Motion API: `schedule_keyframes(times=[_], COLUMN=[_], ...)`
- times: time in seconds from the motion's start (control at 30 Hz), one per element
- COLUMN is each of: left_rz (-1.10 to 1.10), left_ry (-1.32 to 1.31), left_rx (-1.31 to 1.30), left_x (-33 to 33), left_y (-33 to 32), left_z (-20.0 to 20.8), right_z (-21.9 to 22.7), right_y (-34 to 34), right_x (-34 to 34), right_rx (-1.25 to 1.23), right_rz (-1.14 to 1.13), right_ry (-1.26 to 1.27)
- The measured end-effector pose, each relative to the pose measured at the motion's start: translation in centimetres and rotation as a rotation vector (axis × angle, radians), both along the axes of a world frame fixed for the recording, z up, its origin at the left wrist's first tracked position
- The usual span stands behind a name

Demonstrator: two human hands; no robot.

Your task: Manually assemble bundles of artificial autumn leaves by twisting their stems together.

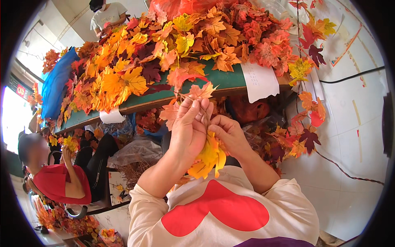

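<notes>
Evidently light, the artificial maple-leaf spray (211,155) is up in both hands, in front of the chest and near the edge of the green surface (225,79). The left hand (192,123) is partly curled, thumb and fingers closed on the thin brown stem (206,118) close to the orange leaves (202,91); the right hand (225,131) pinches with thumb and forefinger lower down, just above the hanging yellow leaves. The leaves look like soft, thin fabric that would crease or pull off if tugged, while the stem seems stiffer yet bendable, so it is the better place to grip; nothing suggests slipperiness. No brand shows on the spray. A white paper sheet (260,83) hanging over the surface's edge carries small handwriting, too faint to make out confidently.
</notes>
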State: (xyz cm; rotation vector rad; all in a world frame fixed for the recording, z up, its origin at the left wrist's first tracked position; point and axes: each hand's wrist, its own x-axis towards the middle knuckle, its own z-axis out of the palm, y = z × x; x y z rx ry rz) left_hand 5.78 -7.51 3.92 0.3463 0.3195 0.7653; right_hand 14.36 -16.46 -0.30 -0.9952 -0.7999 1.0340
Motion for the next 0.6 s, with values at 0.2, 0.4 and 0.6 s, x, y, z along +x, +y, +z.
schedule_keyframes(times=[0.2, 0.4, 0.6], left_rz=[-0.020, -0.031, -0.086], left_ry=[0.028, 0.026, 0.121], left_rx=[-0.003, 0.001, -0.003], left_x=[-0.2, -0.2, -0.7], left_y=[0.9, 1.9, 2.4], left_z=[-3.1, -5.3, -5.7], right_z=[-3.4, -4.9, -4.7], right_y=[0.5, 0.9, 0.7], right_x=[0.5, 1.5, 1.7], right_rx=[-0.082, -0.072, -0.117], right_rz=[0.083, 0.144, 0.169], right_ry=[0.224, 0.271, 0.337])
